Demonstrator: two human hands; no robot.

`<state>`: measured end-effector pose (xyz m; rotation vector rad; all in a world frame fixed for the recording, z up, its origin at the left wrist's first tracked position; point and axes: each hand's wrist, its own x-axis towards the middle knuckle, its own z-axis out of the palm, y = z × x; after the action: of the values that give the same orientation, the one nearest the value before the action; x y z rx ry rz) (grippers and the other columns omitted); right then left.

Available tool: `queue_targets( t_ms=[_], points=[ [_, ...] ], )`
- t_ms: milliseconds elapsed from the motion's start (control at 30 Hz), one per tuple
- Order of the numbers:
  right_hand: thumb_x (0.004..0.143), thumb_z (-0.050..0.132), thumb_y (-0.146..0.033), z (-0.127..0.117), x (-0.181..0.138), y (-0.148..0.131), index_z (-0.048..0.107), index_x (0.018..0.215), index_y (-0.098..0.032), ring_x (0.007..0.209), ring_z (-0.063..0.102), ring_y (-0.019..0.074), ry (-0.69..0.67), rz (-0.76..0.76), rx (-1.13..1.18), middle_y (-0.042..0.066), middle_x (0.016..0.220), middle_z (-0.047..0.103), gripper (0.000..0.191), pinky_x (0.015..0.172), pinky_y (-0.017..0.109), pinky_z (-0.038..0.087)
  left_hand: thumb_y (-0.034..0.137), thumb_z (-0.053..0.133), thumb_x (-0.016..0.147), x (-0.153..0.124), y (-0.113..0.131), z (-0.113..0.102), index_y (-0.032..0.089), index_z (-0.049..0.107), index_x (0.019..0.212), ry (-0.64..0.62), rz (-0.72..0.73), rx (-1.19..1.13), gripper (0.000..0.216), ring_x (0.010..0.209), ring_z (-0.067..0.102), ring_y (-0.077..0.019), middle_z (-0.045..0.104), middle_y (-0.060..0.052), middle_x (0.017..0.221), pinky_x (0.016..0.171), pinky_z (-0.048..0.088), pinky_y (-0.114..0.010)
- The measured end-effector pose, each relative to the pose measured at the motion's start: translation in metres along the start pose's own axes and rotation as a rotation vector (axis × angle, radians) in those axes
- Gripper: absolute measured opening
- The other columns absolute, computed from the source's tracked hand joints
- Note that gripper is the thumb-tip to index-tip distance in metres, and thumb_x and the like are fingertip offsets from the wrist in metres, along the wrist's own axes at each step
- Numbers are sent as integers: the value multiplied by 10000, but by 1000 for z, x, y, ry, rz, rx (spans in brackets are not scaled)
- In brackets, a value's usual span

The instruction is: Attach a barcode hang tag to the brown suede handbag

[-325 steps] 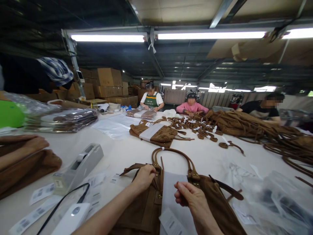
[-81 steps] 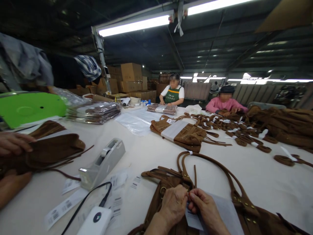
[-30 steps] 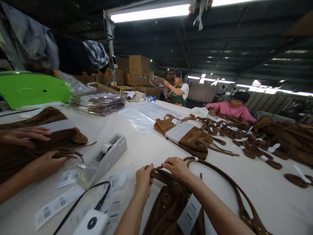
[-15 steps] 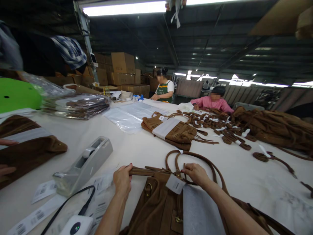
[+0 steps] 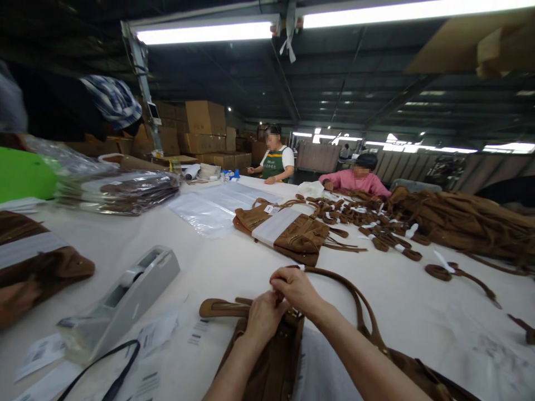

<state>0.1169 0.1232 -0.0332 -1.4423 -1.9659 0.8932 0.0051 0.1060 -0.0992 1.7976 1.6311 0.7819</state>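
White table (image 5: 409, 301) carries a soft, limp brown suede handbag (image 5: 267, 356) at its near edge, where left hand (image 5: 263, 317) and right hand (image 5: 295, 287) pinch, seemingly, its strap top, the firmest hold.

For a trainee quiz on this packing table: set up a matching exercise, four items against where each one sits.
Items:
1. tape dispenser
2. brown bag
3. banded bag
4. clear plastic sheet

Places:
A. under the left hand and right hand
B. flat on the table, behind the banded bag's left end
C. near left, beside the barcode labels
D. mid-table, wrapped in a white paper band

Pairs: 1-C, 2-A, 3-D, 4-B
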Motion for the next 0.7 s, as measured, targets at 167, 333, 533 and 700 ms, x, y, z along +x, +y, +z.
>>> queue_targets(
  t_ms=[167, 333, 533, 700],
  points=[
    [864, 267, -327, -9, -9, 42, 485, 904, -145, 570, 562, 101, 49, 344, 293, 65, 821, 601, 286, 511, 216, 418, 248, 416, 788, 10, -13, 10, 161, 610, 647, 16, -127, -46, 255, 626, 555, -182, 616, -69, 633, 543, 306, -243],
    [775, 457, -252, 17, -3, 69, 486, 617, -136, 410, 437, 79, -30, 505, 269, 9, 546, 521, 198, 410, 200, 288, 263, 471, 777, 16, -21, 8, 163, 588, 583, 5, -151, -44, 248, 577, 535, -173, 603, -71, 587, 530, 276, -244],
    [663, 583, -282, 25, 0, 61, 452, 515, -163, 347, 282, 60, -224, 582, 388, -67, 381, 344, 231, 363, 212, 164, 301, 505, 752, 18, -30, 10, 175, 586, 549, -21, -151, -140, 253, 518, 514, -153, 582, -36, 524, 512, 310, -229],
    [559, 641, -265, 6, -12, 79, 516, 600, -153, 391, 313, 48, -410, 539, 552, -70, 449, 400, 173, 383, 193, 170, 408, 522, 726, 16, -34, 13, 184, 582, 559, -5, -142, -257, 286, 539, 512, -159, 580, -23, 535, 523, 351, -227]
  ],
)
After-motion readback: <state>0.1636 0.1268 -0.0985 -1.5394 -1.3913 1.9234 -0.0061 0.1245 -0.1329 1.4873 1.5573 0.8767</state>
